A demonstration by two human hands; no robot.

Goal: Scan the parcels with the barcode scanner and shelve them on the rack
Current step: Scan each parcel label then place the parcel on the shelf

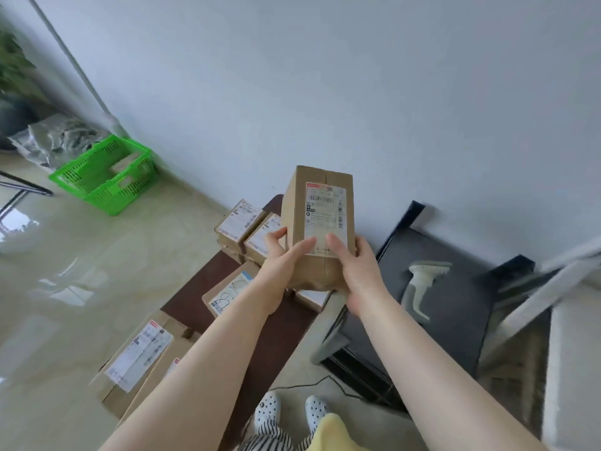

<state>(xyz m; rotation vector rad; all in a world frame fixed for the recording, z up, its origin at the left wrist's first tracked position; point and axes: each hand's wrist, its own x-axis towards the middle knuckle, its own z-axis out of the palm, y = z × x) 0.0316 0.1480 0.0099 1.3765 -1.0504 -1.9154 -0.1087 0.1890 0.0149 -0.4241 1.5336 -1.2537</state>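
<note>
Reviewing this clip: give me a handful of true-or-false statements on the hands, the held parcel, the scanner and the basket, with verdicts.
1. Both hands hold the tall brown cardboard parcel. True: left hand and right hand grip its lower part.
2. The parcel's white shipping label faces the camera. True.
3. The right hand holds the white handheld barcode scanner. False: it lies untouched on the dark table.
4. The green plastic basket sits on the brown table. False: it stands on the floor by the wall.
</note>
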